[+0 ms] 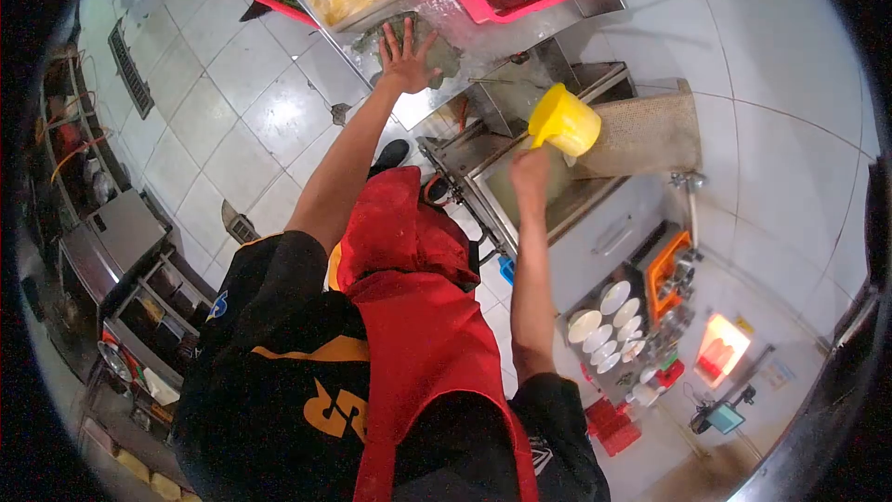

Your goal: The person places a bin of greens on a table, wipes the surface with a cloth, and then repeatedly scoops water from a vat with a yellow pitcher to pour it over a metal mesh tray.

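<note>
Five fingers [408, 35] splayed, left hand [404, 71] palm down; right hand [531, 171] gripping dipper [567, 121].

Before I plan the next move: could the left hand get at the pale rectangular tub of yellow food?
Probably yes: the left hand lies spread on the dark green cloth-like item right beside the tub, with nothing visible between them.
</note>
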`<move>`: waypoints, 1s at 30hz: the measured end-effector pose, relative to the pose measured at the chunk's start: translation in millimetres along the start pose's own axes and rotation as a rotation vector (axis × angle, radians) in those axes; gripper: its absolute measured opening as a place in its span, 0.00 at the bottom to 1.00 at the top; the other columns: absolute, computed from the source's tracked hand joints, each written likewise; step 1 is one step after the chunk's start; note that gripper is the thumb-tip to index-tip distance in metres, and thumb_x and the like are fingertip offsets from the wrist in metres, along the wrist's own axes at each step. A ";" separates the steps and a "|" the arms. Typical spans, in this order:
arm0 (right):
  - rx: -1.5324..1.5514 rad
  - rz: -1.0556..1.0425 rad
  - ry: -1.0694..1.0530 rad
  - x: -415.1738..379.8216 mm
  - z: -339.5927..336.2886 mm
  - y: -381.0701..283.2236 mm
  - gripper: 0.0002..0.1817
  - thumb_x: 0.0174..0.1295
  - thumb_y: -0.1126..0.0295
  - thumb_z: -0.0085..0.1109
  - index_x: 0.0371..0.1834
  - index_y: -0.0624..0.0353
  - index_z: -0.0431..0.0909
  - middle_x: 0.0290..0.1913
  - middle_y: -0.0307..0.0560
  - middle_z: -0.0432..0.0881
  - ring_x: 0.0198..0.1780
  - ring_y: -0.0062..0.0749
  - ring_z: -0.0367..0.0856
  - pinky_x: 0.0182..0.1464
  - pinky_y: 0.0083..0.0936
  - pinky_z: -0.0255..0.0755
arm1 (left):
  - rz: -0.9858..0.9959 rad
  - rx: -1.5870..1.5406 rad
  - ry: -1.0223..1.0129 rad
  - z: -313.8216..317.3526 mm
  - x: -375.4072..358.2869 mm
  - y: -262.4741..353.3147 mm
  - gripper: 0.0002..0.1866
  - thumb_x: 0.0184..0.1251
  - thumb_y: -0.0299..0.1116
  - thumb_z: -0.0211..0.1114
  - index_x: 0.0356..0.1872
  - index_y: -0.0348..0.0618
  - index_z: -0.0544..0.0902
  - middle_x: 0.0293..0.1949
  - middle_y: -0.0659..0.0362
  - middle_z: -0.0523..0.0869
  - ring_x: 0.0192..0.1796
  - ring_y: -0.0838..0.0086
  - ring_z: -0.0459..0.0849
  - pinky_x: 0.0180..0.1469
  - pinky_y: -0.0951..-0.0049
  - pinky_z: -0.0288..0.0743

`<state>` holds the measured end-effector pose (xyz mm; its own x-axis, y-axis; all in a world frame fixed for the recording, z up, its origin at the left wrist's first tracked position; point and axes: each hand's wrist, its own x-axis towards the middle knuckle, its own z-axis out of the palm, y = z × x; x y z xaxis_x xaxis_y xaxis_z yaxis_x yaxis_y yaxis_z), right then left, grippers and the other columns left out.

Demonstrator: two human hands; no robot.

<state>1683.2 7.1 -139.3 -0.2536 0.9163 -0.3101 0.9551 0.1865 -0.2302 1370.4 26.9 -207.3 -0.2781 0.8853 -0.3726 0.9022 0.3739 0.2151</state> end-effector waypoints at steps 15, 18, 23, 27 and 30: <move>-0.106 0.293 -0.006 -63.4 61.2 89.9 0.18 0.52 0.68 0.56 0.40 0.74 0.71 0.34 0.71 0.79 0.36 0.63 0.79 0.37 0.48 0.75 | -0.030 -0.037 0.019 -1.2 0.1 1.2 0.42 0.63 0.64 0.48 0.72 0.75 0.37 0.72 0.49 0.21 0.69 0.35 0.18 0.67 0.34 0.23; -0.176 0.157 -0.128 -48.5 80.5 131.1 0.16 0.48 0.66 0.61 0.36 0.68 0.76 0.36 0.65 0.81 0.38 0.64 0.79 0.39 0.46 0.76 | -0.027 -0.051 0.038 5.6 1.1 1.0 0.41 0.63 0.65 0.48 0.72 0.75 0.38 0.72 0.49 0.21 0.69 0.35 0.19 0.67 0.33 0.23; 0.065 0.041 -0.052 -30.1 147.5 185.0 0.13 0.51 0.64 0.58 0.30 0.65 0.75 0.25 0.59 0.79 0.29 0.56 0.78 0.31 0.41 0.73 | 0.016 -0.008 0.012 1.6 2.9 6.0 0.41 0.62 0.66 0.48 0.72 0.75 0.39 0.72 0.50 0.21 0.70 0.35 0.19 0.67 0.34 0.25; 0.458 0.450 -0.402 -23.5 83.3 148.3 0.22 0.66 0.51 0.50 0.25 0.60 0.72 0.14 0.38 0.67 0.12 0.23 0.62 0.13 0.23 0.55 | 0.023 -0.005 0.044 7.7 7.7 7.7 0.41 0.62 0.66 0.48 0.72 0.75 0.39 0.72 0.51 0.21 0.70 0.36 0.19 0.68 0.35 0.26; 0.902 0.585 -0.416 -42.7 55.3 141.6 0.22 0.66 0.49 0.50 0.25 0.57 0.71 0.15 0.35 0.65 0.12 0.18 0.58 0.14 0.19 0.51 | 0.003 -0.012 0.043 6.9 6.9 2.9 0.41 0.62 0.66 0.48 0.72 0.76 0.39 0.72 0.51 0.21 0.70 0.36 0.19 0.68 0.35 0.26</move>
<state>1820.8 -25.2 -209.8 0.0013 0.5597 -0.8287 0.5287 -0.7038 -0.4745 1373.3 32.1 -215.5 -0.2901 0.8973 -0.3327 0.8991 0.3746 0.2264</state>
